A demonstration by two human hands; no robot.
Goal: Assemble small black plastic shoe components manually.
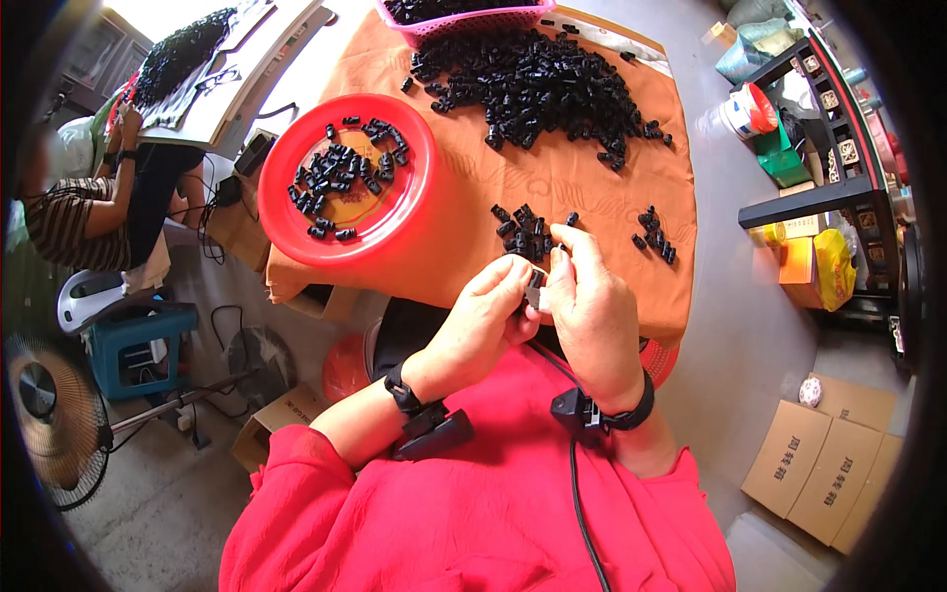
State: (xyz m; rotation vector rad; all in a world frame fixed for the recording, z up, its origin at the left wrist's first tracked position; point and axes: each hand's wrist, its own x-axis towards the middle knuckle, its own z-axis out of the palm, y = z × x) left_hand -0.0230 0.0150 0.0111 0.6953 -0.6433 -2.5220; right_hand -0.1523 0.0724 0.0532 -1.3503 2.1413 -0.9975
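Observation:
Over the near edge of the orange-covered table, my left hand is closed, pinching a small black cylindrical plastic part at its fingertips. My right hand meets it there, its thumb and fingers closed near the same part. A small whitish patch shows between the hands; what the right fingers grip is too small to make out. Just beyond my fingertips lies a little group of similar black parts. A smaller cluster of them rests to the right. Both wrists wear black straps with small devices.
A red round tray holding black parts stands at the left. A big black heap spreads below a pink basket. Further left, another person sits at a white table, near a fan. Cardboard lies at the lower right.

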